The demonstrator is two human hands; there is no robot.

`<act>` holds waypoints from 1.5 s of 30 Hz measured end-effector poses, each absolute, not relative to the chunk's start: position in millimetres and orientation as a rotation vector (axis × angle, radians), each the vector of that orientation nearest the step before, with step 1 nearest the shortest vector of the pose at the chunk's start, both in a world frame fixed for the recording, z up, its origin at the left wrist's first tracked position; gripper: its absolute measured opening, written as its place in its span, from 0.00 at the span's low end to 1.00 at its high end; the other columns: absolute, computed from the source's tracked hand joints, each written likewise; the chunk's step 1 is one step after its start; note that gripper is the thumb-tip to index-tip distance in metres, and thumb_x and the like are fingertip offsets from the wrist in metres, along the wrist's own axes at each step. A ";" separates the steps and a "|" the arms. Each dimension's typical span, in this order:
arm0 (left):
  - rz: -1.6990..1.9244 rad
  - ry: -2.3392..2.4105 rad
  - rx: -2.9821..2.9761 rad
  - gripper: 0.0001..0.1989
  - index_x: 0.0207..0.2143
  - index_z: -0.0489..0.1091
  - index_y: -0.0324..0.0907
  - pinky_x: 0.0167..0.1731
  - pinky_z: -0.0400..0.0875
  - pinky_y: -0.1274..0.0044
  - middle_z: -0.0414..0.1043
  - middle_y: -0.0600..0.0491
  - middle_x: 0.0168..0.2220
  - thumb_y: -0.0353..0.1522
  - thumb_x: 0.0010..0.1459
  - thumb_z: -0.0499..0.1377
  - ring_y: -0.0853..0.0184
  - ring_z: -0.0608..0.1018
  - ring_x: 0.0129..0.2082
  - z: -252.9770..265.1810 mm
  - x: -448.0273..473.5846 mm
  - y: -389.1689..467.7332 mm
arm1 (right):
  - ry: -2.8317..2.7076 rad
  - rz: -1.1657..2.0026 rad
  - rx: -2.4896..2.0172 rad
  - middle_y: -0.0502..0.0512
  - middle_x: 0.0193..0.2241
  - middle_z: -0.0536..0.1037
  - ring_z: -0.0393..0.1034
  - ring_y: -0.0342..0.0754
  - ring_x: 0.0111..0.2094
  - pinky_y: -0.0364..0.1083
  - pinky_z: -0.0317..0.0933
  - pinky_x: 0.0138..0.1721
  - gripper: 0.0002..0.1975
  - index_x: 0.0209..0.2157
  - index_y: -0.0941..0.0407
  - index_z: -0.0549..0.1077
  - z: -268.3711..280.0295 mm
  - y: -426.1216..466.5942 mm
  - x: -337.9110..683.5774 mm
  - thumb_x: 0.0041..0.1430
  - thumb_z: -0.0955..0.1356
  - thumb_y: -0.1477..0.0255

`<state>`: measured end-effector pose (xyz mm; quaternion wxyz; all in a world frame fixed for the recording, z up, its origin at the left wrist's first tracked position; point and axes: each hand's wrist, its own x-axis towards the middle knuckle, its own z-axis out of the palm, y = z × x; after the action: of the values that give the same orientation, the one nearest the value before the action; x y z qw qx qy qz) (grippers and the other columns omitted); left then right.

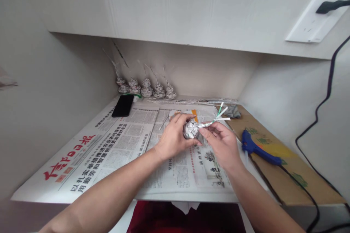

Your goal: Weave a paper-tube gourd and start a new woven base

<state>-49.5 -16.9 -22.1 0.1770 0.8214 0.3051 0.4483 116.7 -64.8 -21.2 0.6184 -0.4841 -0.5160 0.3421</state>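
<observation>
A small gourd woven from rolled newspaper strips [190, 130] lies on its side in the air above the newspaper sheets. My left hand [176, 134] wraps round its rounded body, thumb below and fingers above. With thumb and fingers, my right hand [220, 140] pinches the twisted stem [206, 125] at its right end. Past my right fingers the stem splays into several loose white and green paper ends [222, 113]. Part of the gourd's body is hidden by my left hand.
Several finished-looking woven gourds [147, 89] line the back wall, beside a black phone [123, 106]. Long thin paper sticks [191, 101] lie along the back. At right, a blue glue gun [259, 149] rests on cardboard [273, 174], its black cord trailing. A grey crumpled cloth [233, 111] sits behind.
</observation>
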 end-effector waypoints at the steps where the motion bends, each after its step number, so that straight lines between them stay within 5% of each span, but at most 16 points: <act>1: 1.268 0.868 2.352 0.37 0.53 0.62 0.43 0.50 0.67 0.66 0.70 0.46 0.49 0.46 0.43 0.69 0.58 0.72 0.49 -21.9 -49.4 -17.5 | -1.184 0.766 -1.121 0.49 0.27 0.76 0.70 0.44 0.29 0.43 0.65 0.32 0.11 0.30 0.56 0.73 -20.0 -64.6 113.9 0.49 0.75 0.64; 10: 1.259 0.855 2.380 0.29 0.51 0.65 0.44 0.50 0.67 0.67 0.70 0.46 0.48 0.43 0.49 0.66 0.59 0.72 0.49 -17.8 -51.2 -21.1 | -1.267 0.678 -1.094 0.49 0.25 0.77 0.69 0.43 0.28 0.42 0.63 0.31 0.09 0.26 0.55 0.74 -19.4 -56.7 116.8 0.53 0.73 0.66; 19: 1.271 0.785 2.024 0.32 0.48 0.70 0.45 0.50 0.67 0.67 0.73 0.49 0.45 0.43 0.40 0.71 0.59 0.73 0.47 -25.3 -46.2 -16.9 | -1.347 0.674 -1.240 0.53 0.31 0.80 0.72 0.47 0.30 0.44 0.65 0.31 0.11 0.34 0.55 0.78 -18.7 -63.8 131.0 0.53 0.71 0.62; 28: 1.145 0.643 1.621 0.25 0.48 0.69 0.42 0.45 0.71 0.69 0.75 0.50 0.44 0.35 0.46 0.69 0.63 0.77 0.43 -23.6 -43.1 -13.2 | -1.543 0.043 -1.824 0.51 0.20 0.73 0.65 0.48 0.21 0.47 0.59 0.24 0.15 0.27 0.52 0.73 -31.1 -99.2 236.3 0.56 0.66 0.56; 33: 1.214 0.729 1.676 0.28 0.48 0.68 0.41 0.47 0.71 0.69 0.74 0.49 0.46 0.35 0.44 0.70 0.61 0.76 0.45 -24.9 -43.0 -12.1 | -1.532 -0.092 -2.082 0.58 0.19 0.75 0.62 0.50 0.14 0.52 0.55 0.19 0.07 0.29 0.47 0.73 -34.0 -120.7 291.1 0.55 0.64 0.64; 36: 1.239 0.745 1.748 0.28 0.48 0.68 0.41 0.48 0.69 0.70 0.73 0.48 0.47 0.35 0.44 0.71 0.62 0.75 0.46 -26.3 -43.4 -12.1 | -1.619 -0.022 -2.114 0.58 0.23 0.77 0.66 0.52 0.17 0.52 0.60 0.21 0.12 0.39 0.49 0.73 -40.3 -125.4 299.6 0.53 0.64 0.65; 41: 1.278 0.780 1.919 0.30 0.48 0.68 0.43 0.51 0.67 0.66 0.73 0.48 0.49 0.39 0.42 0.71 0.59 0.74 0.49 -28.4 -43.9 -12.9 | -1.808 -0.344 -2.174 0.67 0.39 0.77 0.74 0.62 0.36 0.56 0.66 0.34 0.23 0.49 0.59 0.69 -56.6 -116.9 296.7 0.54 0.62 0.65; 45: 1.314 0.796 2.020 0.29 0.48 0.68 0.45 0.53 0.65 0.65 0.73 0.49 0.49 0.40 0.43 0.71 0.60 0.73 0.50 -29.6 -45.3 -11.7 | -1.773 -0.525 -2.263 0.68 0.35 0.76 0.74 0.62 0.35 0.56 0.67 0.34 0.24 0.51 0.62 0.71 -61.3 -112.9 290.7 0.54 0.62 0.67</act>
<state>-45.3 -11.7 -29.6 0.2973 0.7600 0.2996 0.4942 290.7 -112.9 -61.3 0.1092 -0.7697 -0.6031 -0.1785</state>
